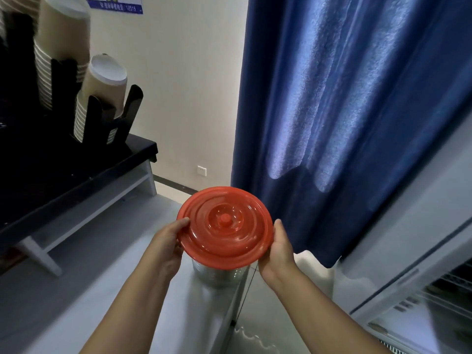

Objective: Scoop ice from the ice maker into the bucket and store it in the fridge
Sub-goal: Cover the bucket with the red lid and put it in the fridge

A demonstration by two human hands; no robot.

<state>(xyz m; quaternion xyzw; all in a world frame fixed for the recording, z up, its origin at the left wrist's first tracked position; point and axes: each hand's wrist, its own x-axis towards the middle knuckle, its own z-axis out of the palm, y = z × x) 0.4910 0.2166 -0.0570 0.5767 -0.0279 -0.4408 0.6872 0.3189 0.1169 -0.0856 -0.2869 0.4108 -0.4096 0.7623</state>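
Observation:
A round red lid [226,227] with a small centre knob covers the top of a shiny metal bucket [219,274], of which only the lower wall shows. The bucket stands on a white counter [102,290] near its right edge. My left hand [168,241] grips the lid's left rim with the thumb on top. On the opposite rim my right hand [279,247] holds it the same way. The glass-door fridge [419,290] stands at the lower right, its wire shelves visible behind the glass. No ice maker is in view.
A black cup rack [97,118] with stacks of paper cups [102,93] sits on a black tray at the left. A blue curtain [344,111] hangs behind the bucket. A thin cord runs down by the counter's right edge.

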